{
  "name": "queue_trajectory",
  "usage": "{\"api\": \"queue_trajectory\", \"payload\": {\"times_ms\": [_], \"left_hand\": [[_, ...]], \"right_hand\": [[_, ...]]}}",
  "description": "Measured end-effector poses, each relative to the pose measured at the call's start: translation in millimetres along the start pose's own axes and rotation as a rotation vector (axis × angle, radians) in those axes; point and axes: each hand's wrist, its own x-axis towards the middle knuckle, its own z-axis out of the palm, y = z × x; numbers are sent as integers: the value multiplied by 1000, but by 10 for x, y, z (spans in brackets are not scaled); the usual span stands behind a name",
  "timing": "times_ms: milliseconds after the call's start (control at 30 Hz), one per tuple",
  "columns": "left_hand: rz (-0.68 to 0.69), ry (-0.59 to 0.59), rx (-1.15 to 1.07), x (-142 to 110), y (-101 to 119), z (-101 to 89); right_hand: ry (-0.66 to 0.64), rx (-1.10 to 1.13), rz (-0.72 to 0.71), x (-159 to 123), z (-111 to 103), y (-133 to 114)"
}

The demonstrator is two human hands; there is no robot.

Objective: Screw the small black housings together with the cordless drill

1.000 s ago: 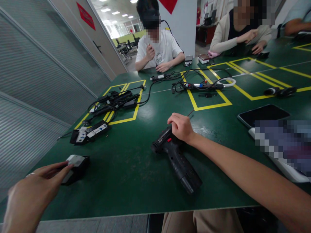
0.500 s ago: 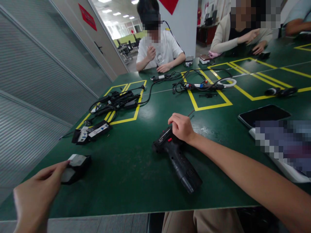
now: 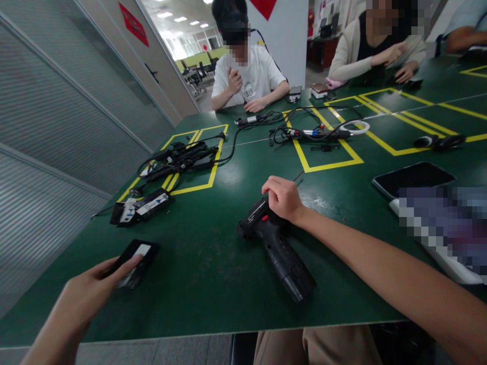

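Observation:
At the left, my left hand (image 3: 102,286) holds a flat black case with a white label (image 3: 146,256) just over the table, thumb pressed on the label. Its far end shows past the fingers. My right hand (image 3: 282,198) is curled closed over the front end of a black cordless drill (image 3: 283,258) lying on its side. The drill has a red switch, and its handle points toward the near edge. A thin rod (image 3: 299,176) sticks out beyond the hand. What lies inside the curled fingers is hidden.
Black cables and a plug (image 3: 186,159) lie in a yellow-taped box, near labelled black pieces (image 3: 142,208). More cables and pen-like tools (image 3: 315,134) lie farther back. A phone (image 3: 414,180) is at right. Two people (image 3: 249,76) sit opposite, another person at far right.
My left hand has moved right and turned the black case, so its labelled face now lies flatter under the thumb. The right hand and the drill stay where they were.

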Motion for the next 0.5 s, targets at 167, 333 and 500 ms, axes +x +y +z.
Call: {"api": "queue_trajectory", "payload": {"times_ms": [167, 333, 500], "left_hand": [[144, -146, -208, 7, 1046, 64], [536, -122, -485, 444, 2376, 379], [856, -105, -742, 771, 3579, 864]], "right_hand": [[13, 11, 64, 27, 19, 15], [112, -43, 187, 110, -63, 228], [171, -147, 283, 124, -217, 518]]}}
